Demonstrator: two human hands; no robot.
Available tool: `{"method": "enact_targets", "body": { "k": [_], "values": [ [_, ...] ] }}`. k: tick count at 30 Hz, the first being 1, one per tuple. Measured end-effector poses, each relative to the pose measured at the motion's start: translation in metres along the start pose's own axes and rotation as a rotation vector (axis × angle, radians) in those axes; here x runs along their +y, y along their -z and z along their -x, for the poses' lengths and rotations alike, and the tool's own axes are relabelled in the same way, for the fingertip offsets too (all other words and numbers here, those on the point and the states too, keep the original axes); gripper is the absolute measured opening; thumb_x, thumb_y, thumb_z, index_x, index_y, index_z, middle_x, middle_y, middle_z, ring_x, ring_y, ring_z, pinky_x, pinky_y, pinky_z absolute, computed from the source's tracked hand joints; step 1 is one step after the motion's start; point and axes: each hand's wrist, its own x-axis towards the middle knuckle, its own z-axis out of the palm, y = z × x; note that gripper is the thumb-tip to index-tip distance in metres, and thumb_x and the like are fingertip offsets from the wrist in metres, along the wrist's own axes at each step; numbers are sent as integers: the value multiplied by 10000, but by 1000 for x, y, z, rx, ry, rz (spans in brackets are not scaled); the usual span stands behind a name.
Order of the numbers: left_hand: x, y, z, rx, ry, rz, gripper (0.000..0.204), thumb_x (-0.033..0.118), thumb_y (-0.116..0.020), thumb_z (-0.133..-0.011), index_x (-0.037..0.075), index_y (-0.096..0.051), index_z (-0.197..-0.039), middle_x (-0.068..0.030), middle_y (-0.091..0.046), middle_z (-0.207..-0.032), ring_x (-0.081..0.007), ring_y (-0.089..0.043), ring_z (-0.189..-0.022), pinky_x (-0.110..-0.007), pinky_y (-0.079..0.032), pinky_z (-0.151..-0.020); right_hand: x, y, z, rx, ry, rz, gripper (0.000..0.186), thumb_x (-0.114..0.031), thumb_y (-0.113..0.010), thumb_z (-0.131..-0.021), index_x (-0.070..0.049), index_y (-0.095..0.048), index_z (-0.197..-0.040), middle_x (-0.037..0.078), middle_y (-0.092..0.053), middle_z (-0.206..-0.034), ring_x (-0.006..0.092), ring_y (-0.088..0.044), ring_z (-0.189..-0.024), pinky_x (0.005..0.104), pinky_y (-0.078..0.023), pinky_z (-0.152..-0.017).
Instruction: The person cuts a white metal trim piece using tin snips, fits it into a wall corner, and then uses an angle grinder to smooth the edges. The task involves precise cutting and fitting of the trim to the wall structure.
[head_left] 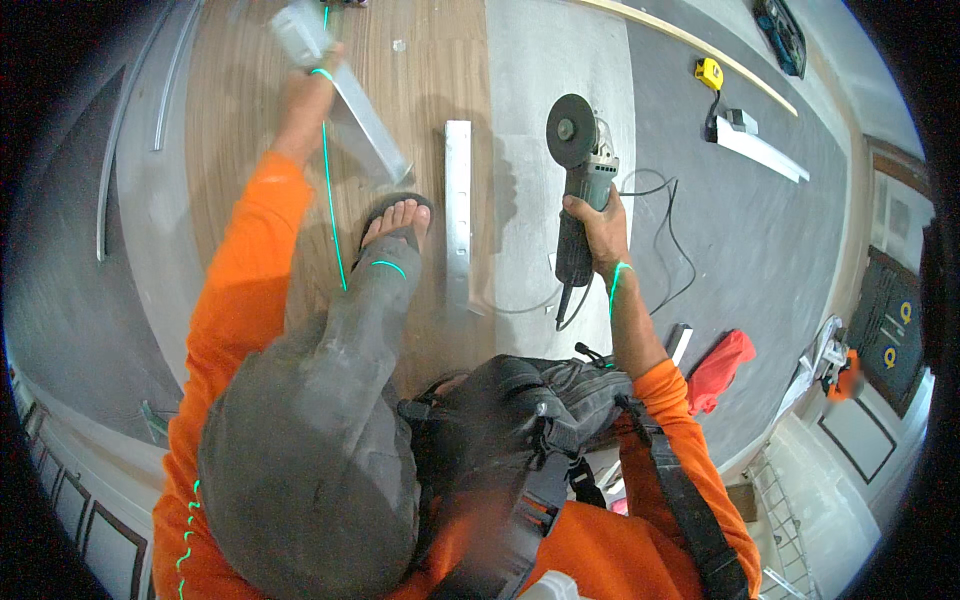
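Note:
My right hand [602, 225] is wrapped round the body of an angle grinder [590, 185], whose dark cutting disc [572, 130] points away from me. A cord trails from its rear end. At the far left, my left hand [310, 105] grips a short metal channel [365, 118], slanted over the wood-look floor and smeared by motion at its far end. Between the hands, a second metal channel [457, 200] with small marks along it lies lengthwise on the floor. My sandalled foot [400, 222] stands just left of that piece, close to the held channel's near end.
A green laser line [331, 190] runs along the floor and over my leg. Right, on grey board, lie a yellow tape measure [709, 72], a white metal offcut [765, 152], a red cloth [720, 370] and a long wooden strip [700, 50]. Thin metal profiles [175, 80] lie far left.

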Motion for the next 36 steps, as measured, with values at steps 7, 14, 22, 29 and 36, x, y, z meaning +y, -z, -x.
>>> {"method": "enact_targets", "body": {
  "k": [7,14,22,29,36],
  "values": [
    [-10,-16,47,68,382,459,761,538,-610,-943,6,-408,-1448,-253,-500,-1370,-378,-536,-1239,-507,-506,-985,0,-1,7,-51,4,19,568,-249,-764,-748,23,-530,-1188,109,-624,-943,186,-616,-786,328,-521,-712],
    [-58,-24,96,-363,898,473,709,454,-678,-917,45,-409,-1430,-207,-482,-1399,-379,-530,-1215,-530,-506,-951,18,-5,7,-51,19,118,571,-241,-788,-722,28,-550,-1166,158,-668,-965,235,-667,-823,359,-546,-759],
    [-30,-38,73,-330,-1013,-897,527,197,-762,-768,32,-566,-1229,-182,-658,-1076,-384,-641,-1024,-467,-510,-887,14,-15,21,-79,-19,135,633,-240,-778,-728,56,-525,-1228,134,-649,-987,208,-641,-840,344,-534,-772],
    [-39,-60,63,-613,-614,-1000,464,216,-761,-733,12,-580,-1109,-237,-686,-946,-435,-665,-909,-508,-533,-793,18,-18,24,-87,-22,321,670,-263,-781,-724,70,-509,-1238,176,-655,-1006,234,-656,-852,362,-543,-784],
    [-37,-61,65,-633,-547,-993,411,224,-766,-740,23,-594,-1055,-246,-690,-910,-451,-669,-884,-516,-534,-780,24,-17,14,-124,8,319,683,-310,-785,-714,54,-515,-1225,231,-670,-1043,308,-681,-926,394,-542,-834]
  ]
}}
